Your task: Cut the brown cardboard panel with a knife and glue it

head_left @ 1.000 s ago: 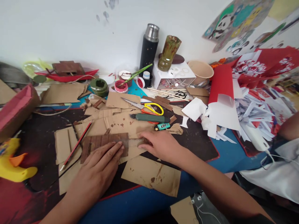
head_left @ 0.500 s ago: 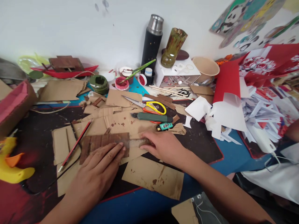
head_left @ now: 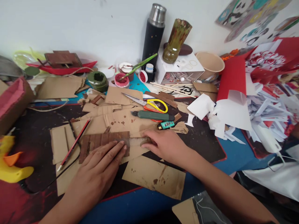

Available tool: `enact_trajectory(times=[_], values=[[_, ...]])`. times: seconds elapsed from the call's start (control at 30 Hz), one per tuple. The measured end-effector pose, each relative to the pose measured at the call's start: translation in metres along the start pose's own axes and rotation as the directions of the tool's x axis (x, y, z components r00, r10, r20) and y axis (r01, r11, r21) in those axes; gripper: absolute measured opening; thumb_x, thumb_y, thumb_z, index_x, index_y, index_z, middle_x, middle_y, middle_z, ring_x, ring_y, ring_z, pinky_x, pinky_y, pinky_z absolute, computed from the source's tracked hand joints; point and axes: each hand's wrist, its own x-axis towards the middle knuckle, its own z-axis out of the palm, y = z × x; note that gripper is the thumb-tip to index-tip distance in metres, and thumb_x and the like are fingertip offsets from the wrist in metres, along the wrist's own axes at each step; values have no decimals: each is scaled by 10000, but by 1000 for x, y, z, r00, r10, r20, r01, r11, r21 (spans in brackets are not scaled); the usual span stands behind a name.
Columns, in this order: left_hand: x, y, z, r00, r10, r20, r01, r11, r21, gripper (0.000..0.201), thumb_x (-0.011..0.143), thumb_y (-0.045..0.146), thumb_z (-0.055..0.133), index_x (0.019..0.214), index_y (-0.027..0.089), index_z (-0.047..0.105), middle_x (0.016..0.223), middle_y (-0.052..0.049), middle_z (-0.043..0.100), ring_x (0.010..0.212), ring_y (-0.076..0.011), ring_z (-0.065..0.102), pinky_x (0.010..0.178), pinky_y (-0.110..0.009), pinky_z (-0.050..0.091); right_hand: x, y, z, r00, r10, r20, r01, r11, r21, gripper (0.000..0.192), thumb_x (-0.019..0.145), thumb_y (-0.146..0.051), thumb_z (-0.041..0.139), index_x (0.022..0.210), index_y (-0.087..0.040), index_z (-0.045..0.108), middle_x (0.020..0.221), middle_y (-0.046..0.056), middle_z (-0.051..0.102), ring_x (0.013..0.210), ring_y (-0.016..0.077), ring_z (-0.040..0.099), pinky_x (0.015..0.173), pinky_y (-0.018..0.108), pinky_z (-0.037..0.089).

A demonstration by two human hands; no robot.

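My left hand lies flat, fingers stretched out, over a brown-painted piece of cardboard. Under its fingertips and reaching right is a clear strip, which looks like a ruler. At the strip's right end, my right hand pinches it between thumb and fingers; the exact grip is partly hidden. Both rest on plain cardboard sheets. Just beyond the right hand lie a small teal tube-like item, a green utility knife and yellow-and-orange scissors.
A red-and-black pencil lies left of the hands, near a yellow hot-glue gun. Behind stand paint pots, a black flask and a red model boat. A spotted cardboard sheet lies in front.
The camera view has shifted slightly. Both hands stay nearly where they were, the left flat on the brown cardboard, the right at the strip's end.
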Motion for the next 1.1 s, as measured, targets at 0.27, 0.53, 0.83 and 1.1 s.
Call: enact_trajectory(times=[0.27,0.53,0.83,1.1], values=[[1,0,0,1000,12,-7,-12,1000,9,627,1113,154,510,1738,147,469,1560,-122,752,1413,-335,670,1165,-495,504,0,2,-1,1000,-18,-19,19,1000,17,413,1108,-451,758,1450,-221,748,1081,105,871,1006,295,816,825,365,505],[4,0,-2,1000,2,-16,-2,999,-33,619,1121,165,498,1739,196,482,1538,-89,771,1403,-309,680,1158,-472,503,-2,2,-1,1000,-9,-25,10,1000,18,409,1104,-453,763,1445,-229,742,1085,100,875,1009,296,823,821,367,507],[5,0,-4,1000,3,-29,-5,999,-38,604,1121,154,497,1724,197,505,1526,-84,778,1389,-302,689,1153,-466,505,-4,4,3,998,-30,-56,32,999,39,383,1107,-438,762,1428,-231,737,979,65,853,942,272,803,811,356,490],[6,0,-2,999,12,-38,-13,1000,-19,582,1116,138,492,1697,159,532,1505,-98,789,1363,-309,703,1144,-475,510,-4,5,1,999,-29,-41,31,998,48,385,1114,-442,752,1434,-230,737,994,65,855,955,269,803,808,354,480]])
